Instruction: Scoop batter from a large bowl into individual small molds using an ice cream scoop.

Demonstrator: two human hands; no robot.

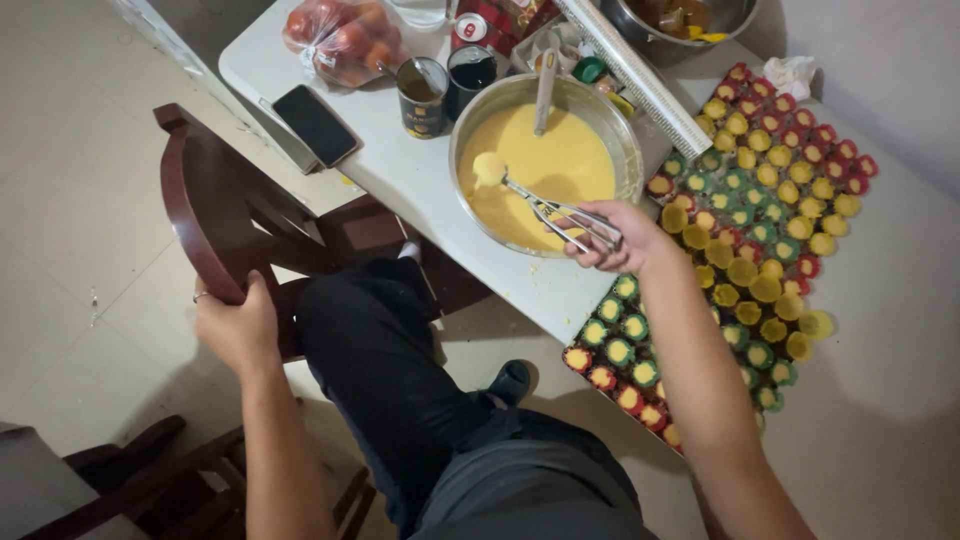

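- A white table [420, 185] is standing on a pale tiled floor, seen from above, with the person's dark-trousered legs stretching under its near edge.
- The right hand [612, 238] is gripping a metal trigger scoop [530, 200], fingers clamped together round the wire handles.
- The scoop's long axis is running from those fingers up and to the left, its round head, loaded with yellow batter, hanging over the steel mixing bowl [625, 130] well beyond the fingertips.
- The bowl is sitting just left of the right fingers, half full of yellow batter, with a second utensil handle [545, 90] leaning against its far rim.
- Just to the right of and below the same fingers, rows of small red, green and yellow paper cups [770, 215] are spreading over the table, many already holding batter; this hand is by far the nearer one to them.
- The left hand [237, 325] is well apart from the scoop, fingers curled shut over the top rail of a dark wooden chair [215, 215].
- Beyond the bowl are lying a black phone [315, 125], two open tins [445, 85], a bag of tomatoes [340, 40] and a long foil box [635, 75].
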